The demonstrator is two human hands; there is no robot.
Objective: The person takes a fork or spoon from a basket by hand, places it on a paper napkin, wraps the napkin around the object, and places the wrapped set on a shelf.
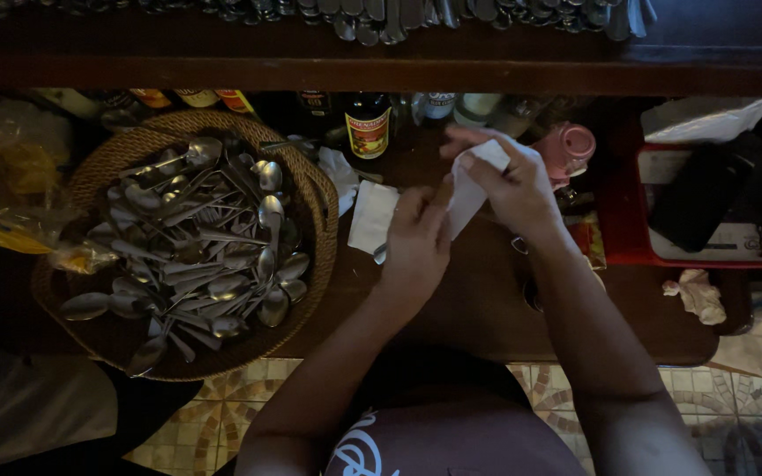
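Dark wooden bench point(487, 300), wicker basket point(310, 291) heaped with spoons point(205, 247) at left. Both hands over the bench: right hand point(513, 189) grips a white napkin point(474, 189), left hand point(416, 242) pinches its lower edge, seemingly wrapping cutlery. Next calls for a snug fold.

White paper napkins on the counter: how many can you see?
3: one napkin held in both hands, a flat napkin beside the basket, a crumpled one at right. Others may be hidden.
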